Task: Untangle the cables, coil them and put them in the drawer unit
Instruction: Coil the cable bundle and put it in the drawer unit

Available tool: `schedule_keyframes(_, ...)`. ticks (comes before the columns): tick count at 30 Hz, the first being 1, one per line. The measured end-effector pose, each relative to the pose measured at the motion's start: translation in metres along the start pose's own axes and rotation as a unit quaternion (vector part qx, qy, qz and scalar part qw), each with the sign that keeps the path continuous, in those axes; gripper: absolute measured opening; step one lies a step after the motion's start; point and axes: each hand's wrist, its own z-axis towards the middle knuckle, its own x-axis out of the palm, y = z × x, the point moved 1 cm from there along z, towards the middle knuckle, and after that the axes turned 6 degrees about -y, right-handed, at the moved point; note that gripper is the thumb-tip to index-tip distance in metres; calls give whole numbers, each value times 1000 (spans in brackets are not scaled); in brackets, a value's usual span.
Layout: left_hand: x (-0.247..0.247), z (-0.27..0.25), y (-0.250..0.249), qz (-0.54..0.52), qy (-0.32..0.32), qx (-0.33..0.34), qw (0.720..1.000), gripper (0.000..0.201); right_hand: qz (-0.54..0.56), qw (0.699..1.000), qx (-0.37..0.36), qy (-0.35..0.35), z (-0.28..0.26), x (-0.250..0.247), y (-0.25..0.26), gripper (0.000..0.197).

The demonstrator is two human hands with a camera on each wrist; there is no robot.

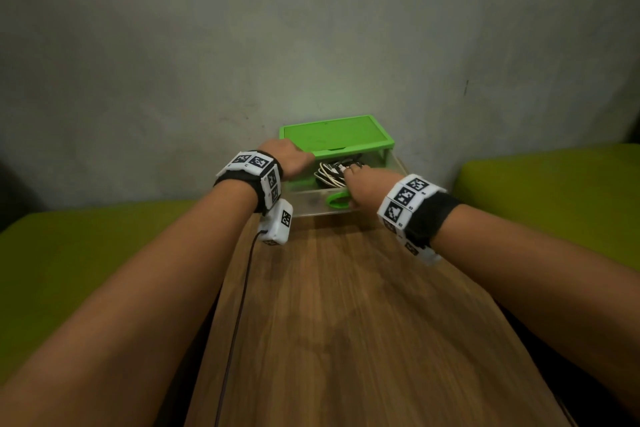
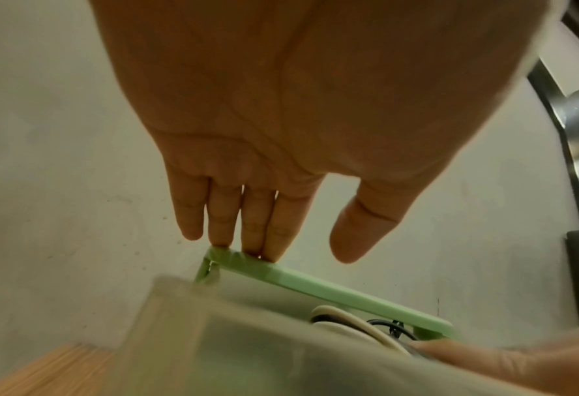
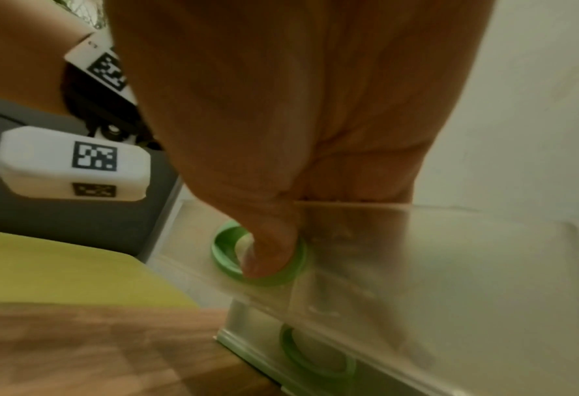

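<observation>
At the far end of the wooden worktop (image 1: 346, 322), hard against the grey wall (image 1: 311, 28), stands the green drawer unit (image 1: 336, 133) with its top clear drawer (image 1: 311, 199) pulled out toward the person. The left hand (image 1: 289, 158) lies open with straight fingers (image 2: 257, 227), whose tips press on the front left corner of the unit's green top edge; the thumb hangs free beside them. The right hand (image 1: 362, 184) grips the drawer's front: its thumb (image 3: 267, 249) hooks into the green ring handle (image 3: 227, 257) while the fingers curl over the drawer's rim, seemingly just beside the cables, though motion blur makes the contact hard to judge. The coiled cables (image 1: 334, 172), white and black, lie inside the open drawer, under the unit's overhanging lid. A second ring handle (image 3: 318, 359) shows on the shut drawer below. The worktop's near stretch lies bare wood, flanked on both sides by yellow-green seat cushions (image 1: 86, 253), and a dark cord (image 1: 242, 305) from the left wrist's white module (image 1: 278, 224) trails along its left edge.
</observation>
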Motion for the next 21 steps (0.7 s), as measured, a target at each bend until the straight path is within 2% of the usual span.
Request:
schedule_keyframes(4, 3, 3, 0, 2, -4, -5, 1000, 54, 2, 1000, -4, -23, 1, -2, 1, 45)
schedule_keyframes(10, 0, 5, -3, 8, 6, -9, 1000, 50, -54, 990, -6, -133, 9, -9, -7, 39)
schedule_keyframes(15, 3, 7, 1, 21, 9, -2, 1000, 40, -31, 981, 29, -188, 1, -16, 5, 36)
schedule_keyframes(17, 4, 9, 2, 26, 13, 6, 1000, 41, -14, 984, 24, -173, -13, -18, 12, 33)
schedule_keyframes(21, 3, 8, 1, 22, 5, 13, 1000, 38, 9, 997, -12, -80, -40, 5, 27, 29)
